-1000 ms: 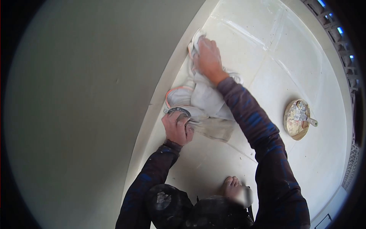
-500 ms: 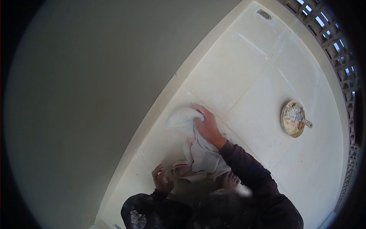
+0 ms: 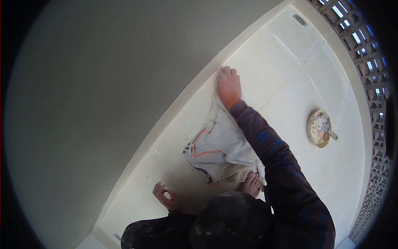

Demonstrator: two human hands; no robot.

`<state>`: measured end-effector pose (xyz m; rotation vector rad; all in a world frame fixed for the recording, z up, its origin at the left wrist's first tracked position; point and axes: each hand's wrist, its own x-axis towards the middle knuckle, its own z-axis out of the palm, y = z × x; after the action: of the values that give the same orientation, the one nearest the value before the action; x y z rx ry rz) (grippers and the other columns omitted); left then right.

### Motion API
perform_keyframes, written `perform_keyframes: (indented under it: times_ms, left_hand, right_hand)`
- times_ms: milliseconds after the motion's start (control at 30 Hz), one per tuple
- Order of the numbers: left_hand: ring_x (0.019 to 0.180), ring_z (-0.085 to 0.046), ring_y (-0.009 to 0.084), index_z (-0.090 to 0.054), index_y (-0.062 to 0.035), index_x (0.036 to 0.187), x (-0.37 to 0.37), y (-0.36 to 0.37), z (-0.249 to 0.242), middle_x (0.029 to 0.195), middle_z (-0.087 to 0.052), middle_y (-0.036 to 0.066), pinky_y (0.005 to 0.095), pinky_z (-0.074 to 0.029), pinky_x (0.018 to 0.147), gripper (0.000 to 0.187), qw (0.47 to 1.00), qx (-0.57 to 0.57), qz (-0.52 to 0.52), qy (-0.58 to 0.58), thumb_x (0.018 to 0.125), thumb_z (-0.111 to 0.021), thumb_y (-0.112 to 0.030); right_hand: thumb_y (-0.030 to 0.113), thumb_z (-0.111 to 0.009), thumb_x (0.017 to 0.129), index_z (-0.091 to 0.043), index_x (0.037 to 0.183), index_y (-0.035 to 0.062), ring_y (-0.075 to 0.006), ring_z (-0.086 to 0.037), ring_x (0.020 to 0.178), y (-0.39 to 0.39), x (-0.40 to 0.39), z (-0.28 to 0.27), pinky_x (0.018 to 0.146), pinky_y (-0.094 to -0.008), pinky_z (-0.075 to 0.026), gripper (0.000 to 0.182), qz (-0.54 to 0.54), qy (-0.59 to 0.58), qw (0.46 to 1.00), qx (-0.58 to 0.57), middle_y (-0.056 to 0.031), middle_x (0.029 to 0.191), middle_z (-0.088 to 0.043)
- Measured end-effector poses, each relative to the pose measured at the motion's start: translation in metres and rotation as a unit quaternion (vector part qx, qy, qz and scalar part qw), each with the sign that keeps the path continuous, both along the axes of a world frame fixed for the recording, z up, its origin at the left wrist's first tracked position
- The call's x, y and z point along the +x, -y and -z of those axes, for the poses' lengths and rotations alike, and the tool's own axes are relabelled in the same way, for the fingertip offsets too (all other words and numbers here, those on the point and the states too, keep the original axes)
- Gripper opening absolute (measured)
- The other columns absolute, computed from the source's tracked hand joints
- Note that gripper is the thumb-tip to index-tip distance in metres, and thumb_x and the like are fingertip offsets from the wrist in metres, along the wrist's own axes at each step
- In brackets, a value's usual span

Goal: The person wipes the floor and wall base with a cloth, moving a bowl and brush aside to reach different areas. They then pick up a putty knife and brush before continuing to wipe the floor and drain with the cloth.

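Observation:
My right hand [image 3: 229,86] is stretched forward, fingers curled over one end of a light grey cloth [image 3: 238,139], pressing it to the floor beside the skirting. The cloth looks like an old garment, with orange trim and dark edging. It trails back from that hand toward my bare foot [image 3: 251,184], lying loosely folded. My left hand [image 3: 166,197] hangs low near my knee, its fingers loosely bent with a gap between thumb and fingers. Nothing shows in it.
A grey-green wall [image 3: 103,83] with a pale skirting [image 3: 166,114] runs along the left. On the tiled floor [image 3: 273,95] at right sits a round, stained container [image 3: 318,128] with a scraper-like tool [image 3: 333,135]. A drain [image 3: 299,19] and latticed blocks [image 3: 352,35] lie beyond.
My right hand has moved forward to the skirting, drawing the cloth out longer so more orange trim shows. My left hand has shifted slightly left and stays without anything visible in it.

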<state>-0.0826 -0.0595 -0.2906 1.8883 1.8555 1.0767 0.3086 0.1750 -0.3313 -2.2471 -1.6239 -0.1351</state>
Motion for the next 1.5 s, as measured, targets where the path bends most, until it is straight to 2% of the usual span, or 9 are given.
perform_keyframes:
  times_ms: [100, 200, 333, 500, 667, 867, 1033, 1267, 1500]
  left_hand:
    - [0.108, -0.054, 0.0312, -0.055, -0.0011, 0.11, 0.0, -0.01, -0.006, 0.121, -0.055, 0.02, 0.0331, -0.046, 0.07, 0.031, 1.0, -0.002, 0.019, -0.005, 0.08, -0.047, 0.001]
    - [0.109, -0.053, 0.0309, -0.055, -0.0011, 0.111, 0.004, -0.018, -0.009, 0.122, -0.054, 0.02, 0.0331, -0.046, 0.071, 0.031, 0.999, 0.001, 0.036, -0.01, 0.08, -0.048, 0.002]
    - [0.113, -0.055, 0.0324, -0.055, 0.0001, 0.109, -0.008, -0.018, -0.012, 0.119, -0.057, 0.02, 0.0324, -0.047, 0.07, 0.029, 0.999, 0.005, 0.033, -0.007, 0.081, -0.047, 0.001]
    - [0.104, -0.058, 0.0323, -0.056, 0.0003, 0.105, -0.019, -0.014, -0.005, 0.111, -0.058, 0.019, 0.0345, -0.048, 0.073, 0.027, 0.998, 0.009, 0.064, -0.024, 0.08, -0.048, 0.003]
    - [0.099, -0.059, 0.0332, -0.056, 0.0006, 0.103, -0.013, -0.028, -0.018, 0.105, -0.06, 0.019, 0.0372, -0.049, 0.078, 0.026, 0.99, -0.016, 0.132, -0.036, 0.078, -0.05, 0.005]
    - [0.098, -0.059, 0.0323, -0.057, -0.0008, 0.103, 0.004, -0.05, -0.023, 0.106, -0.06, 0.018, 0.0362, -0.048, 0.074, 0.031, 0.975, -0.072, 0.191, -0.089, 0.075, -0.049, 0.009]
    - [0.097, -0.059, 0.0294, -0.058, -0.0028, 0.104, -0.006, -0.04, -0.027, 0.106, -0.06, 0.017, 0.0347, -0.047, 0.072, 0.033, 0.973, -0.131, 0.14, -0.13, 0.075, -0.047, 0.01]
    - [0.096, -0.059, 0.0285, -0.058, -0.0027, 0.103, -0.029, -0.026, -0.022, 0.105, -0.061, 0.016, 0.0341, -0.047, 0.072, 0.032, 0.967, -0.173, 0.115, -0.146, 0.076, -0.048, 0.009]
    - [0.097, -0.06, 0.0283, -0.06, -0.0027, 0.103, -0.021, -0.036, -0.023, 0.105, -0.061, 0.016, 0.0324, -0.049, 0.072, 0.032, 0.971, -0.174, 0.103, -0.129, 0.076, -0.048, 0.009]
  right_hand:
    - [0.015, -0.057, 0.082, -0.058, 0.127, -0.001, -0.028, -0.051, 0.102, 0.043, -0.075, -0.02, 0.082, -0.0378, -0.046, 0.047, -0.119, -0.004, 0.992, -0.033, -0.0113, 0.108, -0.054]
    - [0.006, -0.061, 0.078, -0.064, 0.121, 0.0054, -0.0297, -0.053, 0.103, 0.087, -0.135, -0.024, 0.091, -0.0395, -0.048, 0.043, -0.252, -0.183, 0.948, -0.065, -0.0114, 0.109, -0.054]
    - [0.004, -0.058, 0.08, -0.068, 0.117, 0.0082, -0.0338, -0.054, 0.101, 0.079, -0.089, -0.024, 0.089, -0.0422, -0.049, 0.039, -0.058, -0.304, 0.948, 0.074, -0.0133, 0.109, -0.058]
    - [0.006, -0.055, 0.087, -0.064, 0.12, 0.0014, -0.0333, -0.054, 0.101, 0.007, 0.032, -0.007, 0.086, -0.0432, -0.049, 0.034, 0.082, -0.127, 0.981, 0.12, -0.0132, 0.11, -0.057]
    - [0.011, -0.054, 0.087, -0.064, 0.1, -0.0014, -0.0264, -0.057, 0.098, 0.012, -0.053, -0.026, 0.079, -0.0365, -0.052, 0.021, 0.011, -0.035, 0.999, -0.016, -0.0109, 0.101, -0.056]
    - [0.006, -0.057, 0.084, -0.063, 0.113, 0.0001, -0.029, -0.056, 0.106, 0.101, -0.17, -0.029, 0.086, -0.0388, -0.052, 0.03, -0.21, -0.296, 0.931, -0.047, -0.0135, 0.109, -0.055]
    - [0.008, -0.065, 0.082, -0.065, 0.114, 0.0048, -0.0303, -0.056, 0.105, 0.113, -0.141, -0.037, 0.085, -0.0407, -0.051, 0.032, -0.074, -0.485, 0.871, 0.034, -0.0128, 0.105, -0.056]
    - [0.009, -0.064, 0.085, -0.065, 0.107, 0.0036, -0.029, -0.054, 0.096, 0.023, -0.001, -0.007, 0.083, -0.0415, -0.044, 0.023, 0.108, -0.272, 0.947, 0.13, -0.0108, 0.1, -0.055]
    - [0.013, -0.056, 0.086, -0.066, 0.1, 0.0033, -0.0229, -0.055, 0.093, 0.036, -0.11, -0.021, 0.081, -0.0363, -0.046, 0.02, 0.022, -0.172, 0.985, -0.009, -0.0076, 0.096, -0.055]
